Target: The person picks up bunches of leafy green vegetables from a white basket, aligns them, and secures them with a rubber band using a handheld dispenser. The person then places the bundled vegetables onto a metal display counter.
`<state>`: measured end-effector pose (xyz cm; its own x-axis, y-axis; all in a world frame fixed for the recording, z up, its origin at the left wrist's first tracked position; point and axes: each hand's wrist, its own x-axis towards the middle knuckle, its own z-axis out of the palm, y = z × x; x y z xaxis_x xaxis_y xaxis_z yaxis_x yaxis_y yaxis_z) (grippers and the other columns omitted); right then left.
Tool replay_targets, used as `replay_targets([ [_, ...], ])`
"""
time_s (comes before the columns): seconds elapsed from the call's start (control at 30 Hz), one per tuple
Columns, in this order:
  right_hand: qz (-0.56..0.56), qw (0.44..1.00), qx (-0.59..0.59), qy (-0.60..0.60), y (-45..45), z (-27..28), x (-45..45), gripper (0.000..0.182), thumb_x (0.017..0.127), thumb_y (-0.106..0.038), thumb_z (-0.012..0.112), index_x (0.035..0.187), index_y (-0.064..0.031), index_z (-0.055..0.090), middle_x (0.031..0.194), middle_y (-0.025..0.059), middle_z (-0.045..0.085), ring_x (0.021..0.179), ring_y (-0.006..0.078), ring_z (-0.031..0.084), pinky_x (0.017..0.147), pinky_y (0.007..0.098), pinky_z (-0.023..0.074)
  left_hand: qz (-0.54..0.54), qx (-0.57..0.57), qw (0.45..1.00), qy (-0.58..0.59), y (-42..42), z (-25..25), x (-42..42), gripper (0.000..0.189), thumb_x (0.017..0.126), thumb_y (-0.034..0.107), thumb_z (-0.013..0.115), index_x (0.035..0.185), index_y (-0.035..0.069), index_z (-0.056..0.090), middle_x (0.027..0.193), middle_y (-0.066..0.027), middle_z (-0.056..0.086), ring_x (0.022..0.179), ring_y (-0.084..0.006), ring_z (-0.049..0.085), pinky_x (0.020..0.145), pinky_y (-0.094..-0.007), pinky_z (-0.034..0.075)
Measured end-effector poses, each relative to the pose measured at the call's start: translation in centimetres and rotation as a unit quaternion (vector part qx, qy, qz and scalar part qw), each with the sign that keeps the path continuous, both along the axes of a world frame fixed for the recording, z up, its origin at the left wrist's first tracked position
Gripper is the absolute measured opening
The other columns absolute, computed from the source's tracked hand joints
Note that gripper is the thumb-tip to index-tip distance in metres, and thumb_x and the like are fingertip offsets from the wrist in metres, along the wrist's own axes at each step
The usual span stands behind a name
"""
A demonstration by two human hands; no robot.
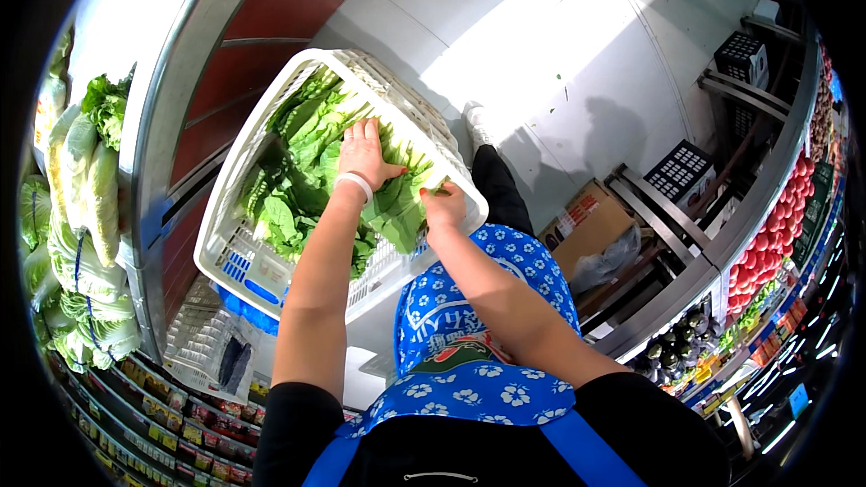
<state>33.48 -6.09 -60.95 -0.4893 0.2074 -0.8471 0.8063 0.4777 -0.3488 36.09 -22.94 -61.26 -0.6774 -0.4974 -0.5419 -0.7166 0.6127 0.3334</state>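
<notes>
A white plastic crate (233, 149) stands tilted before me with leafy green vegetables (304, 118) in it. Their pale stem ends line the side away from me and to the right. My left hand (365, 155), with a white band at the wrist, rests flat on the leaves, thumb spread. Close by, inside the crate's right corner, my right hand (444, 206) has thumb and fingers curled on the stem end of a leafy bunch (398, 216). Part of that bunch hangs towards the crate's near side. The fingertips of my right hand are partly hidden.
A metal-edged counter (152, 149) with napa cabbages (88, 284) runs along the left. On the right, a curved produce stand holds round red produce (771, 237) and eggplants (683, 345). A cardboard box (588, 230) and a black crate (680, 172) sit beneath it. Leaf scraps dot the tiled floor (487, 34).
</notes>
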Motion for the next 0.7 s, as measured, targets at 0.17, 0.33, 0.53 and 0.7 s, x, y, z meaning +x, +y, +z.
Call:
replay_targets([
  [0.17, -0.036, 0.993, -0.040, -0.108, -0.8, 0.2, -0.6, 0.014, 0.082, -0.009, 0.076, 0.091, -0.0002, 0.069, 0.077, 0.0031, 0.064, 0.061, 0.0117, 0.056, 0.051, 0.0262, 0.0432, -0.010, 0.025, 0.999, -0.032, -0.2, 1.0, -0.9, 0.102, 0.052, 0.037, 0.091, 0.132, -0.003, 0.042, 0.125, -0.0196, 0.048, 0.115, -0.0366, 0.047, 0.102, -0.0420, 0.040],
  [0.33, -0.126, 0.975, -0.107, -0.147, -3.4, 2.6, -1.9, 0.032, 0.083, -0.005, 0.075, 0.110, 0.0031, 0.060, 0.100, 0.0105, 0.063, 0.079, 0.0155, 0.062, 0.065, 0.0286, 0.0556, -0.044, -0.059, 0.997, 0.020, 0.5, 1.0, -0.3, 0.093, 0.055, 0.033, 0.090, 0.132, 0.002, 0.046, 0.132, -0.0194, 0.048, 0.122, -0.0386, 0.045, 0.106, -0.0421, 0.037],
  [0.53, -0.117, 0.979, -0.106, -0.127, -2.5, 0.0, 0.1, 0.058, 0.078, 0.002, 0.077, 0.127, -0.0015, 0.045, 0.113, 0.0124, 0.061, 0.093, 0.0191, 0.063, 0.076, 0.0297, 0.0578, 0.044, 0.181, 0.982, 0.042, -1.4, 0.0, 1.4, 0.096, 0.059, 0.030, 0.088, 0.137, 0.002, 0.040, 0.130, -0.0256, 0.050, 0.126, -0.0387, 0.045, 0.110, -0.0433, 0.034],
  [0.7, -0.111, 0.976, -0.136, -0.133, -3.2, 0.9, -0.5, 0.069, 0.076, 0.003, 0.078, 0.132, -0.0063, 0.041, 0.108, 0.0094, 0.064, 0.092, 0.0175, 0.064, 0.073, 0.0296, 0.0556, 0.014, 0.202, 0.979, 0.039, -2.5, -0.7, 2.3, 0.126, 0.050, 0.053, 0.090, 0.144, -0.001, 0.027, 0.136, -0.0268, 0.046, 0.129, -0.0412, 0.044, 0.111, -0.0452, 0.033],
])
